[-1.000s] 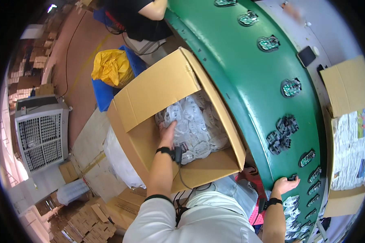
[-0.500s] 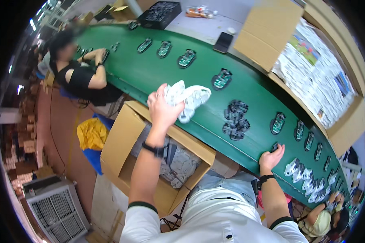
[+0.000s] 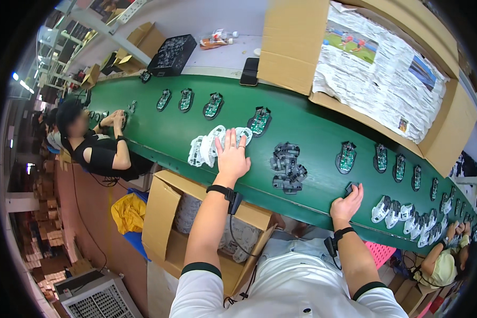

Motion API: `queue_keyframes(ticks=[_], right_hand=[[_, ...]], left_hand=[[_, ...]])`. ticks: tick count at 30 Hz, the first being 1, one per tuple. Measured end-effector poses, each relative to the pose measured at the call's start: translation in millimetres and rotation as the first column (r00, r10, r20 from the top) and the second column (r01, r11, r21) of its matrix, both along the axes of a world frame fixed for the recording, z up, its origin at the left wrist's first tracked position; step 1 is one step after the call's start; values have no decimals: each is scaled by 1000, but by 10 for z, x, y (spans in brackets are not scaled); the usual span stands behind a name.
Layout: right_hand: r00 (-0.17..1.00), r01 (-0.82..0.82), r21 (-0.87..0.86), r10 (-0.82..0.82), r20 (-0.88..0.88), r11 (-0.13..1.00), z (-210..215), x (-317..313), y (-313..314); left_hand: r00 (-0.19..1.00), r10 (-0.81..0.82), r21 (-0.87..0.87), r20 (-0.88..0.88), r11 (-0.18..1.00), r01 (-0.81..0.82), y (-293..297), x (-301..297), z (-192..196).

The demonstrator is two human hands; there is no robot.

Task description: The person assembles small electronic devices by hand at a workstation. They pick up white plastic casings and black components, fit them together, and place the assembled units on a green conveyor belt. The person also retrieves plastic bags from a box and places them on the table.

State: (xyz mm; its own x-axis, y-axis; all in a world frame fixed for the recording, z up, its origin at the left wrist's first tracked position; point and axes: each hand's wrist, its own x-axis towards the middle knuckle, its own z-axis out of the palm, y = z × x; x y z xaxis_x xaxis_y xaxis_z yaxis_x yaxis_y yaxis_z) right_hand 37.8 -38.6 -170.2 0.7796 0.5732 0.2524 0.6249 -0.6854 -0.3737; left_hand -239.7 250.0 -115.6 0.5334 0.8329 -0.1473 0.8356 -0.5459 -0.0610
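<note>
left hand (image 3: 232, 158): fingers spread flat, laid on the pile of white plastic shells (image 3: 209, 147) on the green conveyor belt (image 3: 312, 132) | right hand (image 3: 347, 203): fingers curled over the belt's near edge, nothing seen held | dark grey parts (image 3: 288, 168): one heap between the hands | shell count: cannot be told
</note>
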Motion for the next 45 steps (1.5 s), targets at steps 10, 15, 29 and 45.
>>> queue_keyframes(ticks=[10,15,29,45], right_hand=[[999,25,65,-23,-36,998,9,16,33],[998,53,74,-49,-44,996,-4,41,-8],[754,-634,-32,609,-246,773,412,942,-504],[542,-557,596,797,-266,578,1997,409,-328]], left_hand=[[860,-100,332,500,940,-83,24,333,89],[703,-231,77,673,967,244,-997,644,870],[819,-563,-314,109,763,566,-1822,1674,186],[432,261,-497,863,585,641,-1765,1472,1020]])
